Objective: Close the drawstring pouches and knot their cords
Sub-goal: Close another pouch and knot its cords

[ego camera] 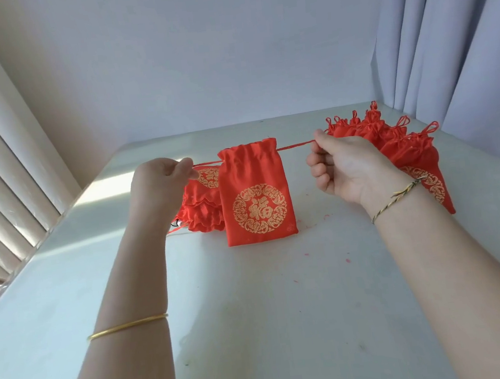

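Note:
A red drawstring pouch (255, 193) with a gold round emblem hangs upright between my hands, its bottom edge touching the table. Its mouth is gathered into pleats. My left hand (160, 184) pinches the red cord (207, 164) coming out of the pouch's left side. My right hand (347, 168) pinches the cord (295, 145) on the right side. Both cords run taut and level.
A heap of red pouches (203, 201) with open mouths lies behind my left hand. A row of tied pouches (394, 140) lies behind my right hand. The pale table (273, 312) has red lint specks. Curtains hang at right, blinds at left.

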Tool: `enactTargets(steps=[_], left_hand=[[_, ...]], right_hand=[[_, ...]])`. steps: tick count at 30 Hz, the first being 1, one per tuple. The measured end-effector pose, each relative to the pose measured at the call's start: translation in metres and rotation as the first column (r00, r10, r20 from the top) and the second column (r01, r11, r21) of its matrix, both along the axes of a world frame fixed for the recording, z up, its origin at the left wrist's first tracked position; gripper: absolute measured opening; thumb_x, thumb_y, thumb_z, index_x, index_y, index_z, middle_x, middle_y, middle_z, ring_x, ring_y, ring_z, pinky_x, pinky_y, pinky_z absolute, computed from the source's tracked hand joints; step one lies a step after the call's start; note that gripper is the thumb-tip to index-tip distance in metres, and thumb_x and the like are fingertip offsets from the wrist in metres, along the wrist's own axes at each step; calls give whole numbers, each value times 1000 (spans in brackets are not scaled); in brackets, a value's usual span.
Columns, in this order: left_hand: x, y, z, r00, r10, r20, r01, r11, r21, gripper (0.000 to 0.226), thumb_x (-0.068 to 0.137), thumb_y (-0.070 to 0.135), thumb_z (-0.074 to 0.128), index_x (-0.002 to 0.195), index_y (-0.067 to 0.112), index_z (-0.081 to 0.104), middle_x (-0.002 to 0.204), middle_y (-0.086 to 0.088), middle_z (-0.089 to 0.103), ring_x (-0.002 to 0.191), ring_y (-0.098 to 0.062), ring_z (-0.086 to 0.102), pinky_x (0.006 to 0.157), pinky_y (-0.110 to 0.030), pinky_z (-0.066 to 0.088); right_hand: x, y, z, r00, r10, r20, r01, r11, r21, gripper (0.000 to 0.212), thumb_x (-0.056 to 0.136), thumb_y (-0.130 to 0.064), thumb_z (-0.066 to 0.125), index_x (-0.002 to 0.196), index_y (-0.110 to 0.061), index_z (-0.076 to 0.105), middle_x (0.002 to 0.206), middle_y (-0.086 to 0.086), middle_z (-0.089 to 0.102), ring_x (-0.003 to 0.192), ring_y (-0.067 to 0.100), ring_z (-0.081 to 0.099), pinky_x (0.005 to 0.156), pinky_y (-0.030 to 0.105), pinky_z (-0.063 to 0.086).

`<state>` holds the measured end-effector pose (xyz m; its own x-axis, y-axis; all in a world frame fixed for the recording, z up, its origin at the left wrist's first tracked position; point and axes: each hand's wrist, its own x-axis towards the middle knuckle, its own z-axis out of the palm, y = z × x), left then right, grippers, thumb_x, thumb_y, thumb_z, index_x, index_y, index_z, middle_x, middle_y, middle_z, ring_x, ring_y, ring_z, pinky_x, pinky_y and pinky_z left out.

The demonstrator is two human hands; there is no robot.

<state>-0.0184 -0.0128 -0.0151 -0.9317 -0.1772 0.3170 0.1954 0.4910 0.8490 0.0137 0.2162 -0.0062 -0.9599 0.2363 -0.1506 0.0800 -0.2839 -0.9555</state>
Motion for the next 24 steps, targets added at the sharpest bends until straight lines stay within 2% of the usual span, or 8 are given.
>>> enactTargets(steps=[4, 7, 9, 12, 15, 17, 21, 24], left_hand=[[-4, -6, -2, 970, 235, -58, -236, 972, -6, 30, 91, 18, 45, 71, 7, 64, 53, 2, 44, 55, -26, 41, 57, -31, 32], [-3, -7, 2, 958, 284, -45, -276, 952, 134, 30, 90, 17, 41, 65, 13, 56, 57, 2, 46, 60, -25, 44, 62, -32, 37], [2, -3, 13, 986, 165, 2, -150, 892, 427, 31, 94, 19, 41, 64, 16, 50, 65, 1, 53, 63, -16, 52, 68, -31, 45], [14, 8, 36, 971, -228, -69, 203, 639, 742, 36, 99, 25, 38, 65, 19, 45, 85, 2, 69, 88, -14, 67, 87, -31, 49], [31, 34, 51, 872, -463, -160, 427, 558, 711, 36, 101, 28, 34, 68, 18, 47, 74, 2, 70, 79, -15, 70, 89, -35, 49], [42, 50, 56, 837, -526, -153, 487, 589, 645, 32, 100, 28, 40, 76, 14, 57, 67, 2, 64, 62, -12, 63, 77, -34, 54], [55, 60, 61, 769, -634, -76, 582, 646, 494, 19, 94, 18, 52, 96, 7, 67, 72, 2, 55, 60, -9, 48, 57, -21, 45], [61, 63, 61, 746, -666, -8, 626, 697, 350, 8, 89, 12, 60, 88, 7, 67, 68, 0, 48, 58, -8, 42, 53, -19, 40]], right_hand=[[-1, 8, 5, 1000, -3, -9, 1, 967, -256, 35, 99, -26, 40, 64, -19, 39, 36, -9, 40, 27, 1, 32, 30, 11, 24], [-2, 5, 7, 996, -75, -38, 62, 962, -265, 35, 98, -20, 39, 63, -19, 38, 41, -7, 39, 26, 2, 30, 30, 11, 22], [-1, 4, 10, 990, -119, -70, 108, 984, -143, 32, 94, -16, 40, 62, -19, 38, 48, -4, 39, 29, 4, 30, 33, 10, 23], [5, 4, 19, 986, -93, -141, 91, 996, -19, 30, 93, -19, 43, 63, -18, 41, 46, -4, 43, 31, 6, 33, 37, 10, 26], [16, -3, 33, 969, -9, -247, 35, 995, 98, 32, 95, -26, 46, 64, -17, 46, 46, -5, 47, 34, 9, 36, 37, 13, 29], [24, -10, 43, 945, 73, -320, -16, 984, 178, 34, 96, -28, 46, 64, -17, 48, 48, -5, 49, 38, 10, 37, 38, 15, 30], [38, -21, 58, 870, 170, -462, -18, 949, 316, 39, 96, -27, 47, 59, -16, 50, 51, -3, 48, 42, 12, 38, 40, 21, 29], [42, -28, 62, 835, 188, -517, 28, 925, 380, 39, 96, -24, 49, 58, -16, 52, 50, -5, 50, 43, 9, 38, 41, 20, 29]])
